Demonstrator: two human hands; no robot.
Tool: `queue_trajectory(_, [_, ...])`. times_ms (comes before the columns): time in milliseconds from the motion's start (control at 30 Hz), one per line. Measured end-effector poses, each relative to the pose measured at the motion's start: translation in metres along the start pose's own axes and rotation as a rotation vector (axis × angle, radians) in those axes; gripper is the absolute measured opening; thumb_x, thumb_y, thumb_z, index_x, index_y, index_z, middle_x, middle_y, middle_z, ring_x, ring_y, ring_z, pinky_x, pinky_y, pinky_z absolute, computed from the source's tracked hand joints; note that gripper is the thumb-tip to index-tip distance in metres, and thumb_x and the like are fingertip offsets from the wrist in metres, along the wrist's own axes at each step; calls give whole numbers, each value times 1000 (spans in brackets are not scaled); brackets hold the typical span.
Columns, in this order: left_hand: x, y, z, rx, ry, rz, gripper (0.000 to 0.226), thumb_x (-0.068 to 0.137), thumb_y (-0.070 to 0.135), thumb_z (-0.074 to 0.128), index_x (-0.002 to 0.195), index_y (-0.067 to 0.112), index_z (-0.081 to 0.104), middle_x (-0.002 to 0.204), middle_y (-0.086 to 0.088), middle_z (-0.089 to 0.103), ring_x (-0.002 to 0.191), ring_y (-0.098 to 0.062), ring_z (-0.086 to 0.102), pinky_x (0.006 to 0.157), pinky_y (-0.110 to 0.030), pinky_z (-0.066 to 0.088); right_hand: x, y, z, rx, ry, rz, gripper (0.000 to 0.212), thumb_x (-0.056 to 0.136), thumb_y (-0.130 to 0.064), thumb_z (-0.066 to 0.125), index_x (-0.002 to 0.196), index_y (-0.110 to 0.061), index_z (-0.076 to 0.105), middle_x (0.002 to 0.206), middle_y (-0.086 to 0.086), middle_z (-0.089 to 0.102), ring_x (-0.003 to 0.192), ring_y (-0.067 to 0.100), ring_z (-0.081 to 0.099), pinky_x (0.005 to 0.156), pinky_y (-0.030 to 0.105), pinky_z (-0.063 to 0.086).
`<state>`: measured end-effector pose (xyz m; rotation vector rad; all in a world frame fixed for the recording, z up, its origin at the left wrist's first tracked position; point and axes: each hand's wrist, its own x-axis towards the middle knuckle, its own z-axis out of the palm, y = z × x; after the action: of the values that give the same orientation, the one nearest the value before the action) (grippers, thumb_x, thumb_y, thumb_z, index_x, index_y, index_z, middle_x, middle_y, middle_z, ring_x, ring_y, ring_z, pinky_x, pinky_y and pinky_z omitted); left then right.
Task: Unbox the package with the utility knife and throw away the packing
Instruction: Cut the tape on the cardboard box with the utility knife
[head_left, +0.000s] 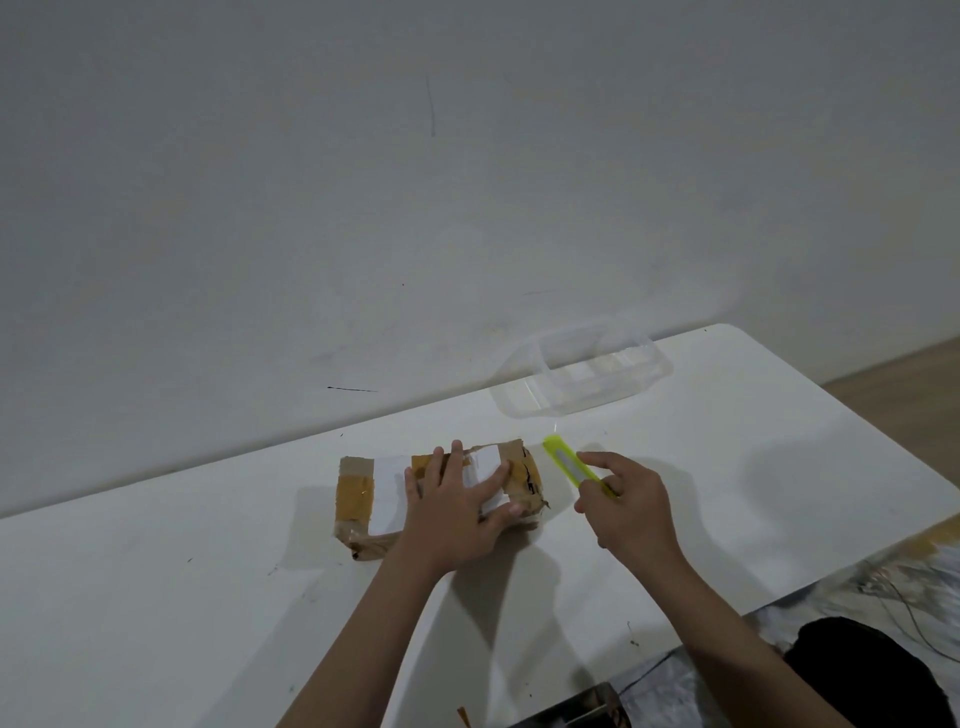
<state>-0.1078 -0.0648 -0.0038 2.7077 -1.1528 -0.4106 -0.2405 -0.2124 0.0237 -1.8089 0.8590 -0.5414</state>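
On the white table the package lies flat in front of me, a small cardboard box wrapped in brown tape with white labels across its top. My left hand rests on it, palm down, fingers spread straight over the right half, thumb against the near side; that grip is loose, pressing rather than clasping. Just right of the package, my right hand holds the utility knife, a yellow-green one, my grip closed round its rear end, the front end pointing away from me toward a clear plastic container standing farther back near the wall.
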Motion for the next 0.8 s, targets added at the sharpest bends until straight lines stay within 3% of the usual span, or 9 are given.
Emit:
queue_trajectory(133, [0, -2, 1, -34, 20, 16, 55, 88, 68, 28, 141, 54, 20, 161, -7, -3, 146, -30, -8, 114, -56, -6, 5, 2, 5, 33, -17, 10, 36, 78, -5, 53, 93, -34, 67, 55, 3, 67, 40, 7, 49, 40, 24, 44])
queue_trajectory(233, [0, -8, 1, -39, 43, 56, 54, 88, 67, 31, 140, 55, 21, 161, -6, 0, 147, -27, -6, 115, -54, -4, 8, 2, 6, 67, -25, 5, 39, 79, -1, 51, 93, -35, 66, 56, -3, 68, 38, 6, 50, 36, 20, 41])
queue_trajectory(400, [-3, -19, -8, -92, 83, 113, 60, 84, 68, 42, 140, 52, 28, 161, -2, 4, 147, -21, -4, 115, -54, -6, 13, 2, 8, 126, -48, 32, 37, 86, 0, 50, 106, -28, 65, 66, 5, 69, 36, 5, 48, 36, 19, 42])
queue_trajectory(500, [-12, -14, -6, -37, 231, -71, 82, 71, 81, 44, 143, 43, 29, 160, -6, 6, 147, -24, -1, 114, -56, -5, 17, 2, 10, 131, -101, 29, 35, 90, -3, 50, 115, -23, 61, 79, 12, 69, 41, 2, 54, 39, 17, 43])
queue_trajectory(600, [-23, -1, -2, -68, 330, -381, 103, 55, 93, 38, 141, 36, 30, 153, -13, 16, 142, -32, 10, 112, -55, 10, 25, 1, 13, 138, -136, 13, 36, 90, -1, 50, 120, -19, 60, 87, 15, 68, 57, 6, 62, 41, 18, 45])
queue_trajectory(700, [-25, 5, 1, -69, 277, -462, 106, 58, 92, 38, 143, 30, 26, 150, -14, 15, 140, -34, 11, 112, -54, 11, 33, -1, 18, 142, -161, 2, 35, 91, -2, 51, 120, -19, 59, 87, 16, 67, 52, 3, 60, 41, 18, 45])
queue_trajectory(800, [-12, -14, -10, -127, 79, -385, 105, 64, 86, 44, 148, 35, 8, 158, -11, -7, 145, -31, -10, 110, -59, -11, 40, -2, 23, 143, -181, -6, 34, 91, -3, 50, 118, -21, 61, 83, 14, 69, 44, -1, 56, 40, 17, 44])
